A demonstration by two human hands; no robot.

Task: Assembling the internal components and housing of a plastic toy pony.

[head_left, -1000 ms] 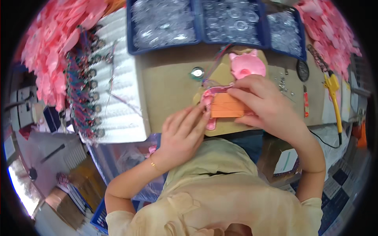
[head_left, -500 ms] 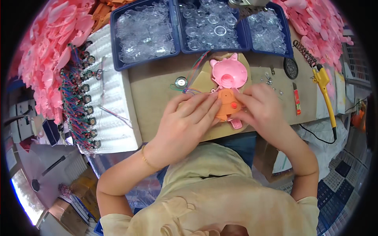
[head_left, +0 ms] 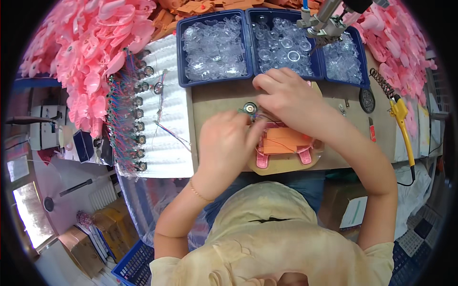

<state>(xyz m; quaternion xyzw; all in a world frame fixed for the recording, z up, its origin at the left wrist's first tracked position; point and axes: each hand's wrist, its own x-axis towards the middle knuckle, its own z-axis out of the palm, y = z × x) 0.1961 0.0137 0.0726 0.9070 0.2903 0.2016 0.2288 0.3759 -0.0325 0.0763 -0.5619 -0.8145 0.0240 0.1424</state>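
A pink toy shell (head_left: 262, 160) lies on a piece of tan board (head_left: 267, 170) in front of me, its two stubby legs toward me. An orange plastic part (head_left: 284, 142) sits in it, with a thin red wire across the part. My left hand (head_left: 224, 145) is at the shell's left side, slightly blurred, fingers curled beside thin wires (head_left: 260, 116) and a small round speaker (head_left: 250, 108). Over the shell's upper part reaches my right hand (head_left: 288, 97), fingers bent and closed; whatever is in them is hidden. The hand and forearm cover most of the shell's top.
Blue bins (head_left: 214, 82) of clear plastic parts stand at the back, under a metal machine head (head_left: 329, 26). Wired speakers (head_left: 140, 114) lie on white foam (head_left: 174, 105) at left. Pink shells (head_left: 100, 52) are heaped at both sides. A yellow-handled tool (head_left: 403, 119) hangs at right.
My right hand has left the orange part and moved up and left. My left hand has drawn back toward the speaker wires. The orange part now lies within the shell. The view has shifted.
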